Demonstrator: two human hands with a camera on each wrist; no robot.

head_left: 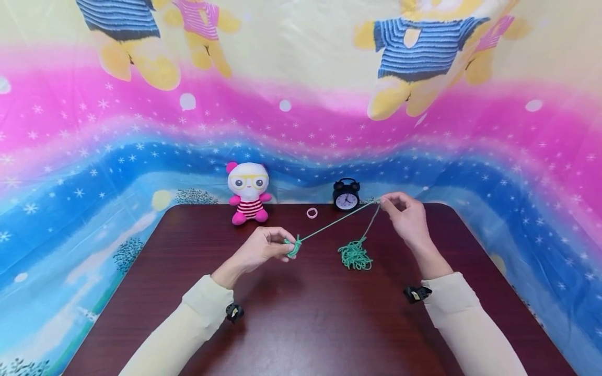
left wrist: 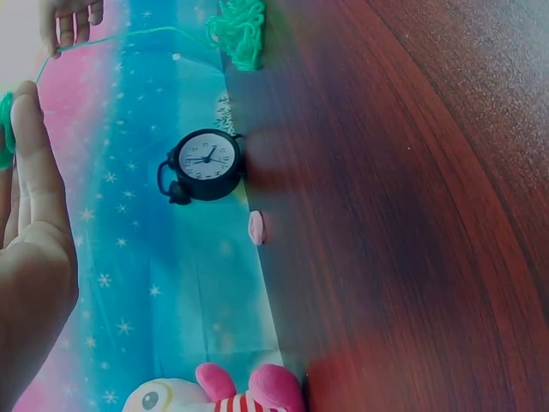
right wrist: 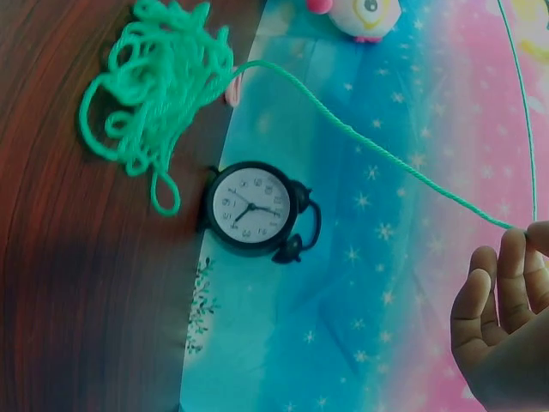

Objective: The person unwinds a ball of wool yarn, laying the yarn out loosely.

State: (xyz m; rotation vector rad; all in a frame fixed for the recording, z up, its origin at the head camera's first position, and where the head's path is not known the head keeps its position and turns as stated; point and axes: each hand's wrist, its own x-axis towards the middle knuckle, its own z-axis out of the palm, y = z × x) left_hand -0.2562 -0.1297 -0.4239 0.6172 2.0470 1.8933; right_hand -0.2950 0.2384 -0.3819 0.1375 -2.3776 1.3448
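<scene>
In the head view my left hand [head_left: 264,247] pinches a small wound bundle of green yarn [head_left: 294,246] between thumb and fingers, above the table. Up and to the right, my right hand [head_left: 403,214] pinches the yarn strand between thumb and fingertips. From the bundle the strand runs taut and slanting up to that hand. It then drops to a loose tangled pile of green yarn [head_left: 355,254] on the table. In the right wrist view the right hand [right wrist: 506,300] holds the strand, with the pile [right wrist: 159,94] at upper left. The left wrist view cuts off part of the bundle [left wrist: 7,129].
A black alarm clock [head_left: 346,195] stands at the table's back edge. Left of it lies a pink ring-shaped band [head_left: 312,213]. Farther left sits a plush panda toy [head_left: 249,193]. A printed cloth [head_left: 301,130] hangs behind the dark wooden table [head_left: 320,324].
</scene>
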